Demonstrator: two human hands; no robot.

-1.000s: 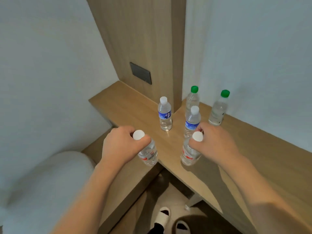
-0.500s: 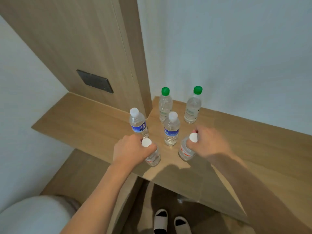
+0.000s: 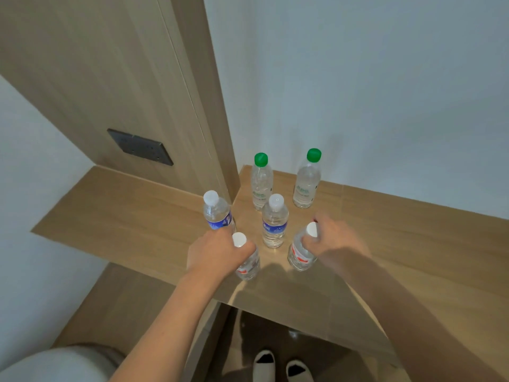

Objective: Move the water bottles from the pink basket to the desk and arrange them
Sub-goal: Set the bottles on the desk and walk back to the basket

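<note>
Head camera, looking down over a light wooden desk set into a corner of white wall and wood panelling. Six clear plastic water bottles stand upright on it. At the back are two green-capped bottles, near each other; in front stand two blue-labelled bottles with white caps. Nearest the person are two red-labelled bottles, each held from above. The left hand is curled round the neck of the left red-labelled bottle, near the desk's front edge. The right hand is curled round the neck of the right red-labelled bottle. No pink basket is visible. The bottles look full, so probably fairly heavy, with thin, smooth, slightly squeezable walls; the stiffer neck just under the cap seems the surest hold.
</note>
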